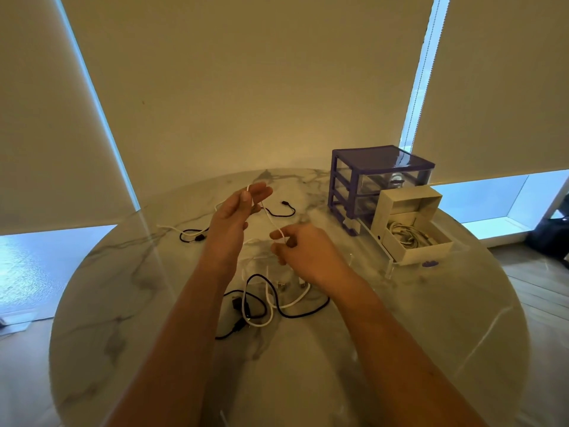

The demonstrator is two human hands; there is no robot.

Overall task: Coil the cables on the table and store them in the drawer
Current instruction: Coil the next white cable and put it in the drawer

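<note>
A thin white cable (271, 220) is stretched between my two hands above the round marble table (400, 334). My left hand (234, 211) is raised, pinching the cable with thumb and fingers, the other fingers spread. My right hand (298, 245) pinches the same cable lower down to the right. More white and black cables (261, 303) lie tangled on the table below my hands. A black cable (280, 211) and another black one (192, 235) lie farther back. The purple drawer unit (378, 177) stands at the back right, its clear bottom drawer (391, 266) pulled out.
A white cardboard box (412, 245) with coiled white cables sits in the pulled-out drawer, its lid leaning behind it. Window blinds hang behind the table. A dark bag (551, 235) lies on the wooden floor at the far right.
</note>
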